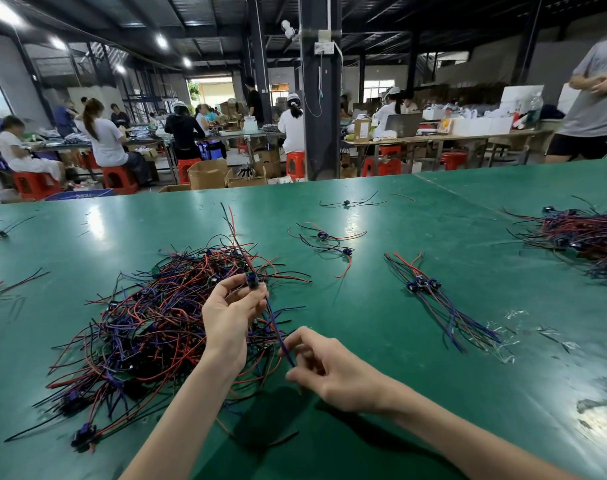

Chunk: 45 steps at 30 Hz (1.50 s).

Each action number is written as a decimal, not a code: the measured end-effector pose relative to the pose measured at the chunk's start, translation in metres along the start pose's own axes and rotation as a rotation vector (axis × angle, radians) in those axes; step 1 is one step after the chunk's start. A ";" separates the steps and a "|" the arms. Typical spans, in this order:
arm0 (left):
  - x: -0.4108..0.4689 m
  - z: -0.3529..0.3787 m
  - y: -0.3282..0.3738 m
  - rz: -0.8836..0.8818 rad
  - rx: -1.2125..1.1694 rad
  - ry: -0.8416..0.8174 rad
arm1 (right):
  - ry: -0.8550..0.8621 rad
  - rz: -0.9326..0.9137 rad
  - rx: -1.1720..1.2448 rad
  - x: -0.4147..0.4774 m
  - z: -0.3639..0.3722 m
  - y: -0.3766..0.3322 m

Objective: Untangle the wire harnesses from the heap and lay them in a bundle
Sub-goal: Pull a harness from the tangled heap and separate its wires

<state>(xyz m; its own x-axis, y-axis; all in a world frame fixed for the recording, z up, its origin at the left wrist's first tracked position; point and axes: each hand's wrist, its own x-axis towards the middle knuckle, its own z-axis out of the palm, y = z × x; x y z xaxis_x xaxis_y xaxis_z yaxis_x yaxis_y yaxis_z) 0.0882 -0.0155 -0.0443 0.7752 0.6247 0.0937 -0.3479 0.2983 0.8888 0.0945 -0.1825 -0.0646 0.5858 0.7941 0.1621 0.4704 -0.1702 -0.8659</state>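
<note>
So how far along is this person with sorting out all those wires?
Early days. Done: a small bundle of a few straightened harnesses lies to the right on the green table. In hand: one harness, its connector pinched by the left hand while the right hand grips its wires lower down. Left: the big tangled heap and two loose harnesses beyond it.

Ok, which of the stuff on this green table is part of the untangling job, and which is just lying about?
Job:
- heap of wires
- harness held by left hand
- its tail pinched by right hand
- small laid-out bundle

Lying about:
- loose harnesses further back
- big pile at far right
- clear plastic scrap
</note>
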 end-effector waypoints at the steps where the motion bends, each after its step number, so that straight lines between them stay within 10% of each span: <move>1: -0.001 0.000 -0.001 0.002 0.012 0.000 | 0.008 -0.035 -0.073 -0.001 0.000 0.000; 12: 0.004 0.000 -0.008 -0.045 -0.002 0.017 | -0.083 0.302 0.577 0.002 -0.003 -0.003; 21: 0.001 0.002 -0.016 -0.045 0.062 -0.014 | -0.170 0.166 0.225 -0.002 -0.007 -0.009; 36: -0.004 0.002 -0.021 -0.109 0.046 -0.029 | -0.330 0.252 0.403 0.000 -0.030 0.000; 45: -0.009 0.007 -0.036 -0.130 0.091 -0.135 | -0.141 0.268 0.416 0.009 -0.035 0.011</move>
<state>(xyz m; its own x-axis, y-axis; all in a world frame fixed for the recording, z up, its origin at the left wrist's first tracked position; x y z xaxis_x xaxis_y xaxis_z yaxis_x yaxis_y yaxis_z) 0.0973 -0.0367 -0.0744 0.8762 0.4811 0.0291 -0.1958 0.3002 0.9336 0.1284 -0.1978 -0.0559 0.5412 0.8305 -0.1318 -0.0029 -0.1549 -0.9879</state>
